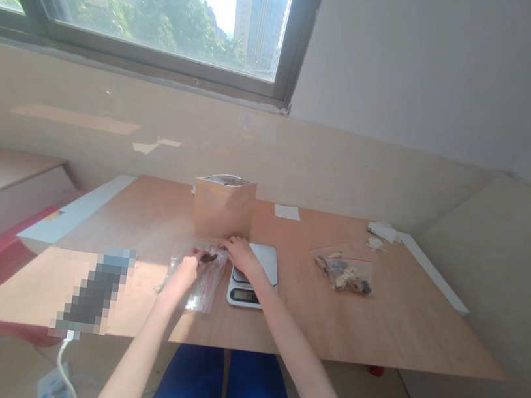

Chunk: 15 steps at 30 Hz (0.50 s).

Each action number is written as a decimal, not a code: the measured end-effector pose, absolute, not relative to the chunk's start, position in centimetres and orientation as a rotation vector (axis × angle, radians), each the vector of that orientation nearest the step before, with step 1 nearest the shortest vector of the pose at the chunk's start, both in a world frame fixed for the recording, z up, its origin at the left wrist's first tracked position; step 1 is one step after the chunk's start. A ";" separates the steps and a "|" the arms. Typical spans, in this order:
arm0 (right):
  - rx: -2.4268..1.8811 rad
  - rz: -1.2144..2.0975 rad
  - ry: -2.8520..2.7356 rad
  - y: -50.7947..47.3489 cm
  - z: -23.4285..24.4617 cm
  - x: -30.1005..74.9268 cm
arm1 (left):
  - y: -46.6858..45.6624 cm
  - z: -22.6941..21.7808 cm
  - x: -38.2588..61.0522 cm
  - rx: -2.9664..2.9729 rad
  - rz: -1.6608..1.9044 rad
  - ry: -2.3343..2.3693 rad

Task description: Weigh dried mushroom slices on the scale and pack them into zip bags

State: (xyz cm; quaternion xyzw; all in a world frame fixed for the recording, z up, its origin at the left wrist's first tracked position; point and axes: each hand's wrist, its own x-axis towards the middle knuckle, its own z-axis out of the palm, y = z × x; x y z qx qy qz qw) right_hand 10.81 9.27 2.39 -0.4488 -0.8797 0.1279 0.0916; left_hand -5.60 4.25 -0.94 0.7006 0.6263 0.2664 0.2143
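1. Two hands work at the front of a wooden tabletop (405,331), over a clear zip bag (198,285) with red seal lines. It lies flat just beside a digital scale (245,288).
2. The left hand (186,270) has its fingers (194,258) curled shut around a dark piece (209,258), which sticks out past the fingertips and sits over the upper part of the bag, apparently pinched so that its end stays free.
3. The right hand (242,255) reaches across from the scale side, its fingers (230,244) stretched to the bag's top edge. They touch that edge, but whether they grip the plastic I cannot tell. Placed there, they seem to steady the bag near the dark piece.
4. The scale's display faces the person, probably so it can be read from the seat.
5. Behind the hands, a kraft pouch (222,209) stands upright with its silver-lined mouth open, apparently propped by its own base.
6. Off to the right, a second zip bag (343,272) holding pale and dark slices lies flat, well apart from both hands, with white scraps (379,233) beyond it.
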 end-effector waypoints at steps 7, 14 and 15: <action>-1.246 0.478 -2.509 9.8 4.0 11.3 | 4.7 2.3 -5.6 1.925 0.862 1.766; -0.796 0.523 -1.932 10.7 13.2 11.8 | 7.6 11.7 -6.0 1.889 1.631 1.734; -0.767 0.480 -1.859 11.2 14.5 11.7 | 8.4 12.9 -5.9 1.900 1.671 1.752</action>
